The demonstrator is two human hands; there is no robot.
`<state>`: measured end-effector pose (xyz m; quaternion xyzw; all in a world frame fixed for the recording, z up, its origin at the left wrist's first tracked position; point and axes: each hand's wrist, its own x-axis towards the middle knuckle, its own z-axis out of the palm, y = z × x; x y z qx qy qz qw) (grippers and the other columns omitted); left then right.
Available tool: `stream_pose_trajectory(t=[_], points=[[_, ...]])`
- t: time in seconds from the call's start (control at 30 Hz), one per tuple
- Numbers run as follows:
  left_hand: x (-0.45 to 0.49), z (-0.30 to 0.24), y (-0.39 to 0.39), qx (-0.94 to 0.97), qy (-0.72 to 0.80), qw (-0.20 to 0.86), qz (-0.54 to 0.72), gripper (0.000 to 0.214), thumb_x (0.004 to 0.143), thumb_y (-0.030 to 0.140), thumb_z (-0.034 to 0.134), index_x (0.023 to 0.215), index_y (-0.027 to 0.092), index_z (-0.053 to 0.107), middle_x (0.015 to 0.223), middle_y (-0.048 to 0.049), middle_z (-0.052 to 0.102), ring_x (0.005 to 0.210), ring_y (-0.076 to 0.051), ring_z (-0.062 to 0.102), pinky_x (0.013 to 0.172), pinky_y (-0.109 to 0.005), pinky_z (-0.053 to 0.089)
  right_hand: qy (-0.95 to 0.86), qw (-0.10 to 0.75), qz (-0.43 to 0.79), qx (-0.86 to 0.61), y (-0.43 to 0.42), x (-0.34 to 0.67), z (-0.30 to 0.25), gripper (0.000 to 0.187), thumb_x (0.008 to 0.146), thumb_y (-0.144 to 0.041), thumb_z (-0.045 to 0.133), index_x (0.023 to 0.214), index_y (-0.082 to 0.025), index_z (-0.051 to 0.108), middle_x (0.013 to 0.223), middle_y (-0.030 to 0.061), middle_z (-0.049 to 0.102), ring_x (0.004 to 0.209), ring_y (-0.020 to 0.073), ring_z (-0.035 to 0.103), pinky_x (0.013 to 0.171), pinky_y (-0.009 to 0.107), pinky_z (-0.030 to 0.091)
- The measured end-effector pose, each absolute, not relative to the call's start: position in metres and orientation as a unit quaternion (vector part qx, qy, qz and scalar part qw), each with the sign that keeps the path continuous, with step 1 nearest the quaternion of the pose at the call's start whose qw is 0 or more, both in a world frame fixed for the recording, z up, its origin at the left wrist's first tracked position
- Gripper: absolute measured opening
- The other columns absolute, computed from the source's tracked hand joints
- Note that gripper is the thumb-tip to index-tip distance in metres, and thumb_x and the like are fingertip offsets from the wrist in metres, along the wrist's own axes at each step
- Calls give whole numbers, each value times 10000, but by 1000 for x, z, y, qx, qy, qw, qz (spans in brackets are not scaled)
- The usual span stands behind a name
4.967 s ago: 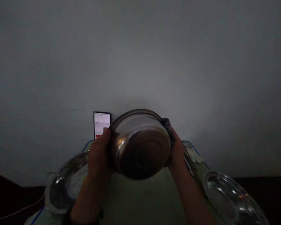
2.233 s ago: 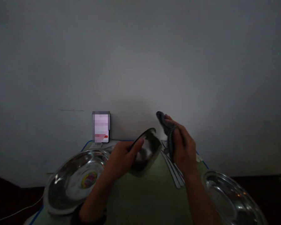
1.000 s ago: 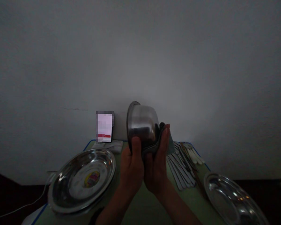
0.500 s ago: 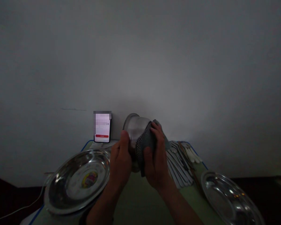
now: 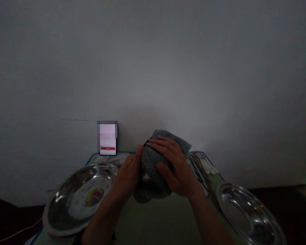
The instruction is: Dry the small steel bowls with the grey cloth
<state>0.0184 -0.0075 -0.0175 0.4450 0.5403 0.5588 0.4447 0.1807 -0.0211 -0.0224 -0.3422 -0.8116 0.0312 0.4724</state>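
Observation:
Held above the middle of the table is a metal pot or cup [image 5: 146, 187], dim and mostly covered, so its exact kind is hard to make out. My left hand [image 5: 127, 173] grips its left side, thumb up along the rim. Over its right and upper side lies a grey-green cloth [image 5: 155, 160] with a black-and-white checked border. My right hand [image 5: 172, 161] is closed over this cloth, pressing it against the metal, fingers pointing left.
A large shiny steel basin [image 5: 79, 200] with a round sticker stands on the left. Rows of cutlery [image 5: 200, 170] with white-handled pieces [image 5: 210, 166] lie right of centre. An oval steel dish [image 5: 242, 214] sits at the right edge. A phone [image 5: 107, 139] leans against the wall.
The pot has tilted and turned, its open rim no longer facing up-left. My right hand and the cloth have shifted over its top, fingers now pointing left.

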Motion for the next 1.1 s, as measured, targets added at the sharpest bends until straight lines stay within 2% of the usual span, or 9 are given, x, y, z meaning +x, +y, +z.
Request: stream_pose_trajectory(t=[0.13, 0.23, 0.4, 0.57, 0.7, 0.83, 0.9, 1.0, 1.1], points=[[14, -17, -3, 433, 602, 461, 487, 429, 747, 619, 635, 572, 227, 651, 667, -66, 695, 705, -246, 644, 627, -314, 488, -769, 522, 151, -336, -11, 204, -24, 348, 952, -387, 489, 1281, -303, 568, 1339, 3, 614, 1289, 179, 510, 1130, 413, 359], [13, -15, 3, 316, 567, 557, 518, 403, 747, 593, 655, 652, 202, 671, 598, -66, 675, 618, -237, 658, 540, -308, 510, -734, 546, 218, -340, -3, 211, -30, 352, 953, -406, 492, 1291, -333, 561, 1357, -17, 604, 1300, 170, 509, 1131, 388, 363], [23, -16, 12, 194, 499, 598, 597, 223, 841, 370, 642, 940, 177, 693, 646, -50, 721, 730, -246, 729, 692, -336, 593, -710, 556, 227, -368, 6, 209, -38, 438, 950, -409, 489, 1365, -269, 494, 1438, 38, 524, 1354, 187, 447, 1166, 403, 313], [26, -21, 20, 140, 414, 637, 635, 282, 927, 308, 506, 1054, 116, 669, 740, -85, 754, 832, -251, 738, 797, -369, 594, -756, 516, 68, -397, 0, 191, -38, 516, 942, -401, 471, 1401, -166, 443, 1489, 112, 440, 1419, 224, 335, 1185, 455, 276], [32, -15, 17, 122, 398, 639, 647, 330, 963, 303, 423, 1030, 94, 669, 803, -97, 760, 893, -239, 729, 825, -354, 587, -780, 450, -48, -432, -10, 161, -38, 525, 932, -414, 475, 1370, -124, 493, 1440, 107, 511, 1415, 276, 329, 1190, 522, 244], [46, -17, 9, 137, 389, 653, 635, 432, 982, 364, 351, 955, 116, 703, 861, -110, 760, 965, -229, 708, 861, -329, 568, -802, 406, -78, -431, -15, 145, -38, 470, 986, -326, 374, 1411, -142, 457, 1481, 69, 474, 1380, 245, 403, 1167, 482, 315], [51, -24, 5, 184, 417, 634, 625, 384, 961, 356, 407, 902, 139, 718, 867, -102, 760, 980, -224, 699, 850, -303, 561, -809, 400, -66, -426, -16, 148, -35, 441, 991, -299, 360, 1387, -157, 492, 1476, 44, 481, 1404, 232, 371, 1183, 473, 293], [52, -38, 3, 275, 475, 563, 618, 127, 835, 202, 610, 775, 178, 719, 882, -68, 765, 1041, -223, 672, 821, -237, 540, -807, 415, -19, -419, -15, 163, -29, 407, 991, -294, 365, 1340, -187, 546, 1431, 8, 536, 1412, 207, 358, 1206, 469, 242], [46, -45, 5, 353, 491, 534, 591, 75, 747, 144, 687, 689, 189, 706, 784, -48, 765, 1016, -264, 678, 752, -245, 546, -794, 452, 33, -406, -9, 180, -27, 385, 990, -311, 377, 1307, -219, 574, 1380, -1, 586, 1364, 176, 427, 1181, 446, 291]])
